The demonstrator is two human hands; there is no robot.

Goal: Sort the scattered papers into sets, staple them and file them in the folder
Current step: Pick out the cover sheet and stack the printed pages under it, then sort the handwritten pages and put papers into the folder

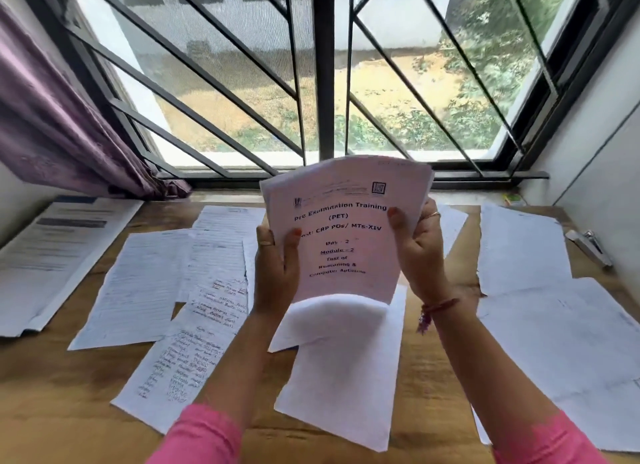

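Observation:
A stack of printed sheets (pixel 346 228), its top page headed "Pre Examination Training (PET)", is held upright above the wooden table (pixel 69 411). My left hand (pixel 277 266) grips its left edge, thumb on the front. My right hand (pixel 420 252) grips the right edge. Loose papers lie scattered on the table: handwritten sheets (pixel 187 346) at the left, lined sheets (pixel 142 287) beyond them, blank sheets (pixel 346 387) under my hands and more sheets (pixel 561 339) at the right. A silver stapler (pixel 588 247) lies at the far right. A thick white printed bundle (pixel 52 259) lies at the far left.
A barred window (pixel 322 75) stands behind the table. A purple curtain (pixel 52 117) hangs at the left. The wall (pixel 602 172) closes the right side. A small green and yellow object (pixel 512 199) lies on the sill at the back right.

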